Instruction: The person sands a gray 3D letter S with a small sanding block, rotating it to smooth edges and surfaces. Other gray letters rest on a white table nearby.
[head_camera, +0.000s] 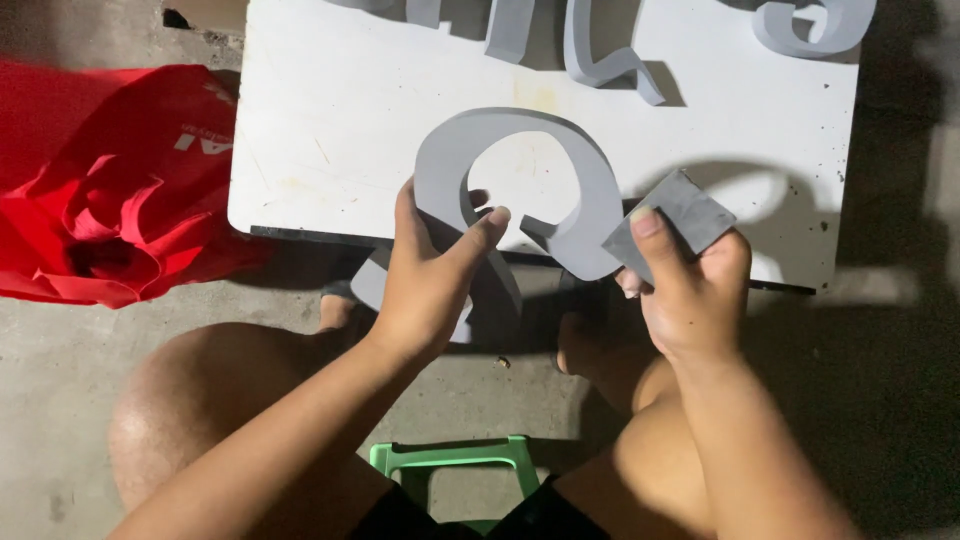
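My left hand (430, 275) grips a large grey curved letter-shaped piece (520, 135) by its left limb, holding it above the near edge of a white board (330, 110). My right hand (690, 290) pinches a small square of dark grey sandpaper (680, 215) between thumb and fingers, and its edge touches the right side of the curved piece. The fingers of both hands hide the piece's lower ends.
Other grey letter shapes (600, 55) (815, 25) lie along the board's far edge. A red cloth bag (110, 190) lies on the concrete floor at the left. A green plastic stool (455, 465) shows between my knees. Another grey piece (372, 282) sits under the board's edge.
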